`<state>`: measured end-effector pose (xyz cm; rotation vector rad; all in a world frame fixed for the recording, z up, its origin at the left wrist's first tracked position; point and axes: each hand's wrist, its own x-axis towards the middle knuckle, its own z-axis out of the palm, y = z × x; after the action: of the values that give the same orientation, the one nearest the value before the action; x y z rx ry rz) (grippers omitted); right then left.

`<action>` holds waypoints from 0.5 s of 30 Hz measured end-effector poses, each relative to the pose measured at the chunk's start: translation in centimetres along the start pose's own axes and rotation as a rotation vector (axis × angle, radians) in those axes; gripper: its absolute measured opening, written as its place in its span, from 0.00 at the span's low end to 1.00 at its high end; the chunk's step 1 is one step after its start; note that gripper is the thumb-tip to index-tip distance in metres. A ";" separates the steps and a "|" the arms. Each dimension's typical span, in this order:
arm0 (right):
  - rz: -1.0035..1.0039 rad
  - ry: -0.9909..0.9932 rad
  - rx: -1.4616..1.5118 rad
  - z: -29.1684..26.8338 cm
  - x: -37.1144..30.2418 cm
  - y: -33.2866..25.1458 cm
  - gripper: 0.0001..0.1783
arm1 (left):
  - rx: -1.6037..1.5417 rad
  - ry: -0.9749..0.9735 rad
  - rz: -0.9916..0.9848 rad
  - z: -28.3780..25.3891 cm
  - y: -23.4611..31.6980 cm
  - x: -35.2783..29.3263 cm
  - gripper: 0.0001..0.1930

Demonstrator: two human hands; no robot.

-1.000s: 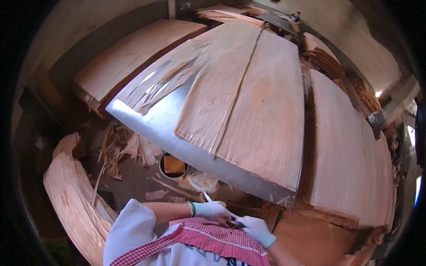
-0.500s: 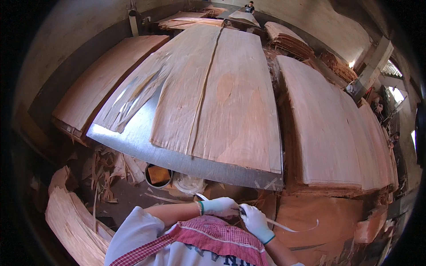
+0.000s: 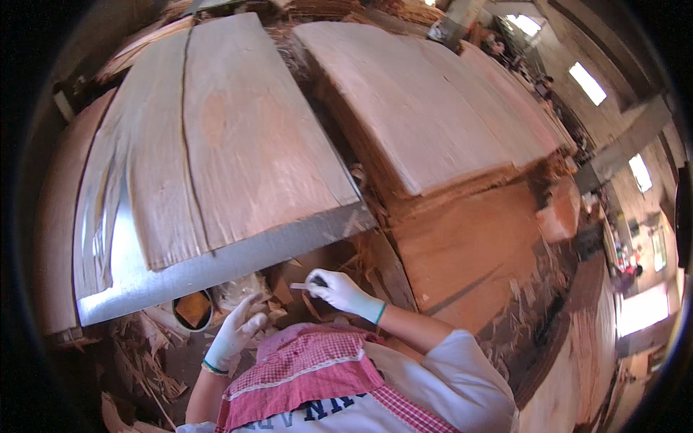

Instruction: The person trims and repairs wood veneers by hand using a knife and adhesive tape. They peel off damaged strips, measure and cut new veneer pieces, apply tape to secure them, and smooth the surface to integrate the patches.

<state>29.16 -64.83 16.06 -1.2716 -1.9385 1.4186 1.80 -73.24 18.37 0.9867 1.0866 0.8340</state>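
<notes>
My right hand [image 3: 336, 291], in a white glove with a green-edged cuff, is at the centre of the frame, its fingers closed around a small slim tool with a dark grip and a pale, flat end [image 3: 299, 286]. That end points toward the left of the frame. My left hand [image 3: 235, 333], gloved the same way, is lower and to the left, fingers loosely parted and half bent, well apart from the tool; I see nothing held in it.

Just above my left hand lies a crumpled clear plastic bag [image 3: 245, 287]. Left of that stands a round, dark-walled bucket [image 3: 207, 317] with a yellow-brown block [image 3: 191, 308] inside. From the centre to the upper left stretches a silvery sheet-metal tabletop [image 3: 216, 277], mostly covered by thin pinkish-tan wood veneer [image 3: 249, 173], torn at its left side. A tall stack of pale veneer sheets [image 3: 433, 108] fills the upper right, with a flat orange-brown panel [image 3: 469, 249] below it. Splintered veneer scraps [image 3: 155, 353] litter the lower left.
</notes>
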 end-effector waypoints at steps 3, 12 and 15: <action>-0.140 -0.059 0.012 1.7 0.1 -3.0 0.11 | -0.161 0.035 0.153 3.0 0.0 0.6 0.34; -0.050 -0.067 -0.207 1.8 -1.6 2.1 0.15 | 0.254 0.399 -0.013 0.8 -2.4 2.8 0.04; 0.128 -0.071 -0.419 -0.5 -1.9 6.2 0.14 | 0.188 0.498 -0.152 -1.1 -4.5 2.6 0.05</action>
<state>33.12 -65.81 10.95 -1.5683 -2.3237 1.1621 1.73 -72.15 13.12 0.8553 1.6701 0.8863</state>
